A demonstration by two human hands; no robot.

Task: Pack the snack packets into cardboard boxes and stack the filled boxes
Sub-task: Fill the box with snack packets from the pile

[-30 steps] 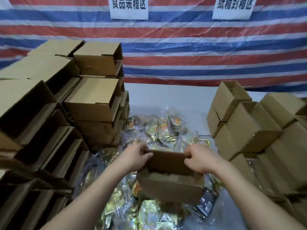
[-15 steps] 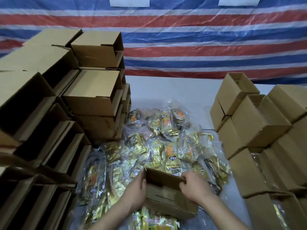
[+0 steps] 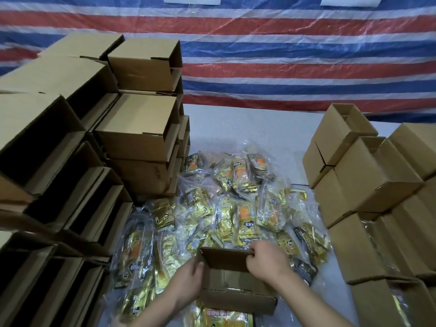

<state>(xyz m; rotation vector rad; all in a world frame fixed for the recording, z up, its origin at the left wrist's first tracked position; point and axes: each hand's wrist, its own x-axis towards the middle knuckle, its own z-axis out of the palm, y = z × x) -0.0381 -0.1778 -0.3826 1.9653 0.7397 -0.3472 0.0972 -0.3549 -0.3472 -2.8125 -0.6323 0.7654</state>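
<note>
A small brown cardboard box (image 3: 232, 283) lies low in the middle, on top of a heap of gold snack packets (image 3: 236, 208) in clear bags. My left hand (image 3: 190, 278) holds the box's left side, fingers curled round its edge. My right hand (image 3: 267, 260) grips the far flap at the right corner. More gold packets (image 3: 226, 318) show just under the box's near edge. The inside of the box is hidden by its flap.
Stacks of open cardboard boxes (image 3: 70, 173) fill the left side, lying with their openings toward me. Another stack of boxes (image 3: 377, 197) stands at the right, some holding packets. A white table (image 3: 247, 123) reaches back to a red, white and blue striped tarp (image 3: 283, 55).
Both hands and the box have come down and nearer to me, off the middle of the heap. More of the packet pile now shows beyond the box.
</note>
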